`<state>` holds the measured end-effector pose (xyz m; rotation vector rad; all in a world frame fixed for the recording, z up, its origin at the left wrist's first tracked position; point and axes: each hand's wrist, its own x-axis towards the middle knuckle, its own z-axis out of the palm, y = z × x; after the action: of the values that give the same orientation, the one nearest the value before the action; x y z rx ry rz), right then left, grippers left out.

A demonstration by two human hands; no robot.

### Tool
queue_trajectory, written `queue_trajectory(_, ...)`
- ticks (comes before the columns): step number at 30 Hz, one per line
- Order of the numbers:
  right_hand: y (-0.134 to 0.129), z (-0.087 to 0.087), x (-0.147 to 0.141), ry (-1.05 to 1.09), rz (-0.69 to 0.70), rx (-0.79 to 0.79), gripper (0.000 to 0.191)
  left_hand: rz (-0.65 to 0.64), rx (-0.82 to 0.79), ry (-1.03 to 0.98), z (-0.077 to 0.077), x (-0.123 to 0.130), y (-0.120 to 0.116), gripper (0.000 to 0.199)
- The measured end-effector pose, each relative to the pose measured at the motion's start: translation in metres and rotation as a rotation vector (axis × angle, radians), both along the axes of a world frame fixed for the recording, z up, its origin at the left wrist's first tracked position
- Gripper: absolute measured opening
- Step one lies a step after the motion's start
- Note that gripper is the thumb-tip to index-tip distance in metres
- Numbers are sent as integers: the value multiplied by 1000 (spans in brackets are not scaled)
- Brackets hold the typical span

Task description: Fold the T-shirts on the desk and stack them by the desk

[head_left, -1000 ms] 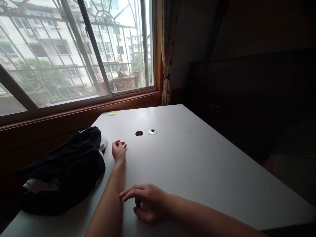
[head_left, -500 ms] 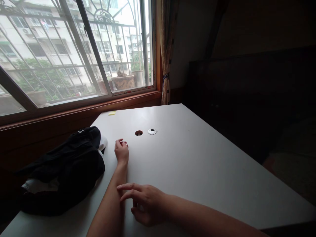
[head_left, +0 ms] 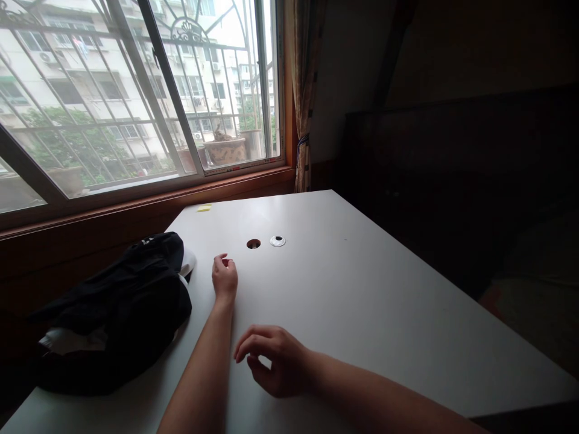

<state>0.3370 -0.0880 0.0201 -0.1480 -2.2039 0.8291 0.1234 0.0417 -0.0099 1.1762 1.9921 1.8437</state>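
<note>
The left hand [head_left: 225,278], loosely curled, lies on the worktop [head_left: 362,313], right of the black cloth bundle [head_left: 131,307]. The right hand [head_left: 278,360] curves half-closed beside the left forearm [head_left: 205,361], holding nothing.

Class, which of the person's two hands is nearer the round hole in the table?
The left hand, farther up the table; the right hand is closer to the camera.

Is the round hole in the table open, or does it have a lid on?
Open. Nothing covers the hole; you can see its dark inside. The round, pale piece sits beside it on the white table.
</note>
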Motion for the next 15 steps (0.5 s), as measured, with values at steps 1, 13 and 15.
queue_trajectory(1, 3, 0, 1, 22, -21, 5, 35, -19, -8, 26, 1, 2, -1, 22)
queue_trajectory(13, 79, 0, 66, -227, -409, 143, 45, -600, -161, 537, 8, 28, -58, 45)
queue_trajectory(15, 87, -3, 79, -397, -419, 151, 53, -696, -261, 779, 5, 23, -75, 53)
